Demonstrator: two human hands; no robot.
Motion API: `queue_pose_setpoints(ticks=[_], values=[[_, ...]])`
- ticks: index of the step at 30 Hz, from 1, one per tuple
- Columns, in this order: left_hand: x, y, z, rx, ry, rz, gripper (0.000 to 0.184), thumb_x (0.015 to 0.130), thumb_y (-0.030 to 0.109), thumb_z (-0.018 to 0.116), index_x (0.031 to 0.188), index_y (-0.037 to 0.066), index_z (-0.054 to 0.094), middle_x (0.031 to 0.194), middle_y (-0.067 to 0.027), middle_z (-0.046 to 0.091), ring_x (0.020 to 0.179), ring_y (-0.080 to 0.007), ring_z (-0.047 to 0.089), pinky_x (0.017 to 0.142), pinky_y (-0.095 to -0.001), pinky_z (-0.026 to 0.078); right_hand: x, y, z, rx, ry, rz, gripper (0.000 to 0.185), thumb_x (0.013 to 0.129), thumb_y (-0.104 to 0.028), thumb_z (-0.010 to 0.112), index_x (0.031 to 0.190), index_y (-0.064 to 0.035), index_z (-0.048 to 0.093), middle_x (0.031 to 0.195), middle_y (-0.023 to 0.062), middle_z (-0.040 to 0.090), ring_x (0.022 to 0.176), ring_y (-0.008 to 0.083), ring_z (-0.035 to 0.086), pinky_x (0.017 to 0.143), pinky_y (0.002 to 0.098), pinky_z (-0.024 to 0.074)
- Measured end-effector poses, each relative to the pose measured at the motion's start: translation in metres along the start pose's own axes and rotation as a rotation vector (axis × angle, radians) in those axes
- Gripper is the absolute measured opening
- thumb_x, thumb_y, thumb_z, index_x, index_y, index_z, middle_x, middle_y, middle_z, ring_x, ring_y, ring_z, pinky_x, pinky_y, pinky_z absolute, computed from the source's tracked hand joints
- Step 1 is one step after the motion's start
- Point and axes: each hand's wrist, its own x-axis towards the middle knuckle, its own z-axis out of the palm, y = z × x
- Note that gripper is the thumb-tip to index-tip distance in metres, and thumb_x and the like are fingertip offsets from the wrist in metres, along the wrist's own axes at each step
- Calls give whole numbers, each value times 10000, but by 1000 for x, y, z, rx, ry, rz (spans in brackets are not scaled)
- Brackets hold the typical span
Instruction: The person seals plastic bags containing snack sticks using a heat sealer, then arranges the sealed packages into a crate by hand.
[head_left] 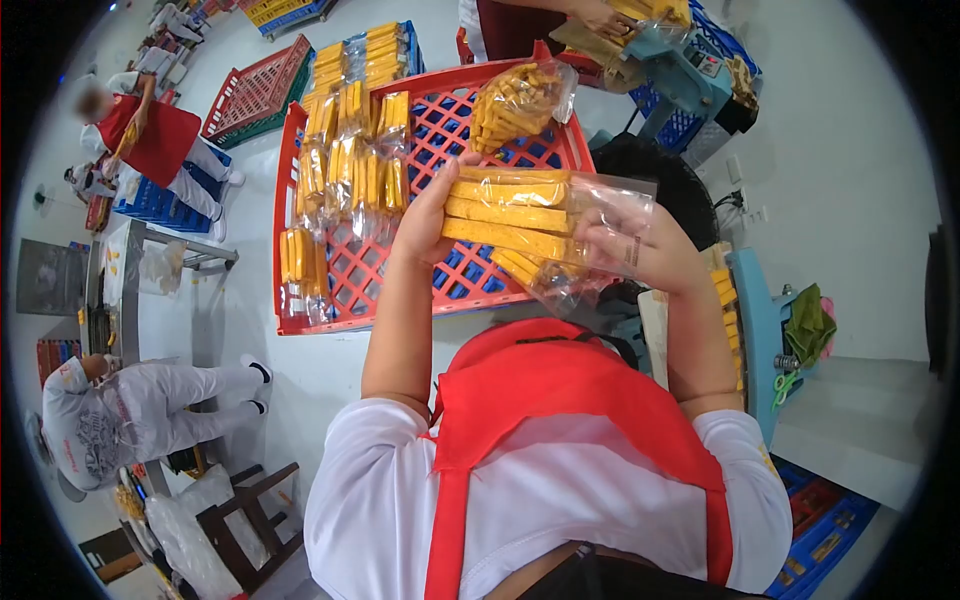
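Note:
Between my hands is a clear plastic bag of long yellow-orange sticks [510,213], held above a red crate. My left hand [428,218] wraps round its filled end, thumb at the upper edge. At the other end my right hand [640,235] has its fingers curled at the bag's flat, stick-free film, partly seen through the plastic. Below the held bag, another bag of sticks [525,268] lies partly hidden. A bulging bag of loose sticks [520,105] rests at the crate's far right. Several filled packs [345,175] lie in rows along its left side.
The red lattice crate [450,297] stands on blue crates. To the right is a blue-green machine [765,330] with green scissors [785,388] on it. Another person's hand [600,18] works at a similar machine [680,75]. Co-workers [155,130] stand at left.

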Motion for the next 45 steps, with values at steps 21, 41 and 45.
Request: queue_pose_setpoints(ticks=[21, 41, 45], values=[[-6, -15, -1, -74, -117, 114, 618, 861, 487, 367, 1282, 45, 270, 1212, -80, 427, 1062, -186, 465, 862, -314, 391, -5, 13, -21, -112, 45, -53, 367, 823, -95, 508, 1179, -14, 469, 964, 69, 535, 849, 82, 509, 723, 215, 429], [0, -24, 12, -189, 28, 105, 450, 908, 405, 293, 1171, 57, 406, 1082, -62, 515, 989, -169, 510, 839, -308, 424, -16, 37, -27, -206, 101, -211, 383, 814, -59, 493, 1191, -5, 451, 1197, 104, 453, 1046, 178, 476, 871, 275, 372], [-1, -30, 13, -300, 68, -64, 506, 892, 465, 275, 1150, 56, 427, 1067, -78, 528, 957, -191, 540, 782, -325, 472, -20, 26, -22, -498, 13, -201, 410, 822, -88, 476, 1218, -4, 415, 1224, 132, 425, 1113, 211, 421, 935, 282, 305]])
